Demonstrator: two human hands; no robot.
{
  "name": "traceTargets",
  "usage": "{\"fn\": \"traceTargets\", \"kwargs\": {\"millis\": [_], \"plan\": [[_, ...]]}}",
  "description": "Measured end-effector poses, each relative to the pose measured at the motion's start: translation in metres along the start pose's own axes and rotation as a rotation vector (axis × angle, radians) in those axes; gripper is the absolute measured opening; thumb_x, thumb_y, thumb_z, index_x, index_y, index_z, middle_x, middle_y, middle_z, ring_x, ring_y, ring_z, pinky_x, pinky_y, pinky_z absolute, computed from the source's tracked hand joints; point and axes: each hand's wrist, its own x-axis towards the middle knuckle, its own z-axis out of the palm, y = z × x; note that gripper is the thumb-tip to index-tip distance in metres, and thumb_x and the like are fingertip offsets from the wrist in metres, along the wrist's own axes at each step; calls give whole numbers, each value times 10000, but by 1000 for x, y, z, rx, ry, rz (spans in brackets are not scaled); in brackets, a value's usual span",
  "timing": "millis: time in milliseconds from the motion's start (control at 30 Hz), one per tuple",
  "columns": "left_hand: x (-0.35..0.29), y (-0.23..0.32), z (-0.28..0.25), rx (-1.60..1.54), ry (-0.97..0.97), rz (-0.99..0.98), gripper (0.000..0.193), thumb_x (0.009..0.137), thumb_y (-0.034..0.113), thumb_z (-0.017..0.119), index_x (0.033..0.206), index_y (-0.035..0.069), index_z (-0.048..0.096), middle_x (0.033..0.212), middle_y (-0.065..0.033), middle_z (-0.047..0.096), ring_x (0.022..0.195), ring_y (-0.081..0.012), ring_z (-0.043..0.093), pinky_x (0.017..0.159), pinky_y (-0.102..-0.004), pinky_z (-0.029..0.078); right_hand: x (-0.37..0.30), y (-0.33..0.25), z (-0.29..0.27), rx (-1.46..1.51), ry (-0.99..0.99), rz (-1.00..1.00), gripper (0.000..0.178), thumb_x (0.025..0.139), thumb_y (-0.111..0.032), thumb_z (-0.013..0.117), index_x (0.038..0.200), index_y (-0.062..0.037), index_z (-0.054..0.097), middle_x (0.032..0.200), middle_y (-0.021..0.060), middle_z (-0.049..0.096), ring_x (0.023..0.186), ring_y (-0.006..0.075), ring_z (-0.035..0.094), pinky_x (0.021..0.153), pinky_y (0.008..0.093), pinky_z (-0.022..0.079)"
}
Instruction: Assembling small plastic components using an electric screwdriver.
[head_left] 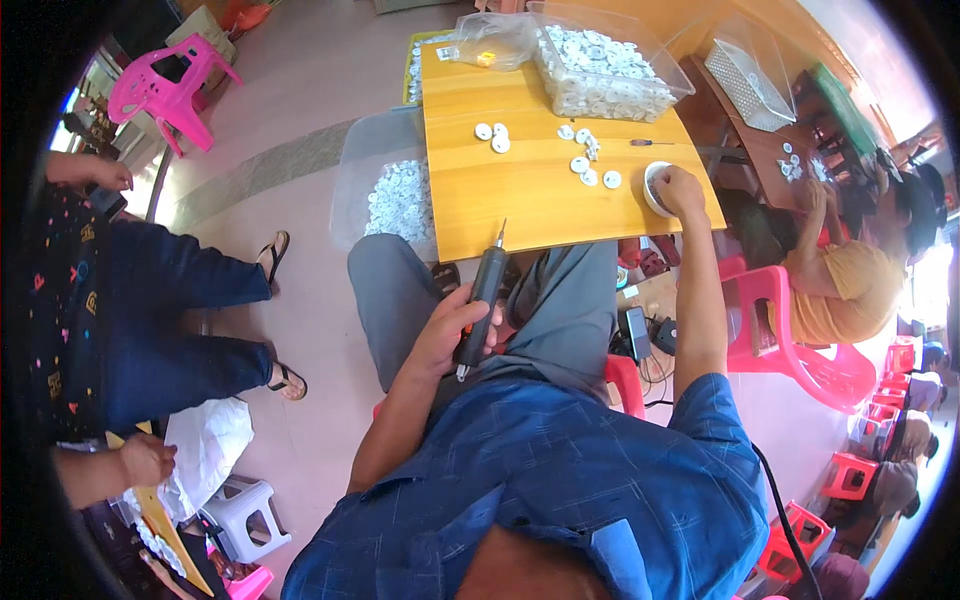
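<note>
My left hand [450, 332] is wrapped round a black electric screwdriver [484, 300] above my lap, its bit pointing at the near edge of the yellow tabletop [520, 215]. At the table's right side my right hand [682, 191] reaches into a small white bowl [650, 186]. Its fingers are curled together with the tips down inside, and what they pinch is hidden. Several round white plastic pieces [611, 179] lie on the board left of the bowl. Another small group of white discs [500, 145] is farther left. A small screwdriver [655, 143] lies beyond the bowl.
A clear bin [610, 105] heaped with white pieces stands at the table's far side, beside a clear bag [492, 42]. Another bin [365, 150] of pieces is left of the table. A person [110, 320] stands at left; another [840, 270] sits at right near a pink chair [770, 320].
</note>
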Motion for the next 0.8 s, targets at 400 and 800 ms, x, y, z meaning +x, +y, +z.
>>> {"fn": "traceTargets", "kwargs": {"millis": [400,800], "plan": [[3,-5,-10,28,-9,13,324,964,222,572,1222,43,492,926,-78,640,668,-137,627,546,-277,541,-3,-1,7,77,91,22,278,862,-291,611,990,-58,691,954,212,707,924,392,678,818,475,525],[4,-7,-11,30,-11,1,325,962,247,575,1208,48,500,940,-82,639,679,-139,628,559,-285,543,-5,2,14,220,114,-30,221,817,-254,659,905,-55,700,873,186,712,830,369,691,756,454,544]]}}
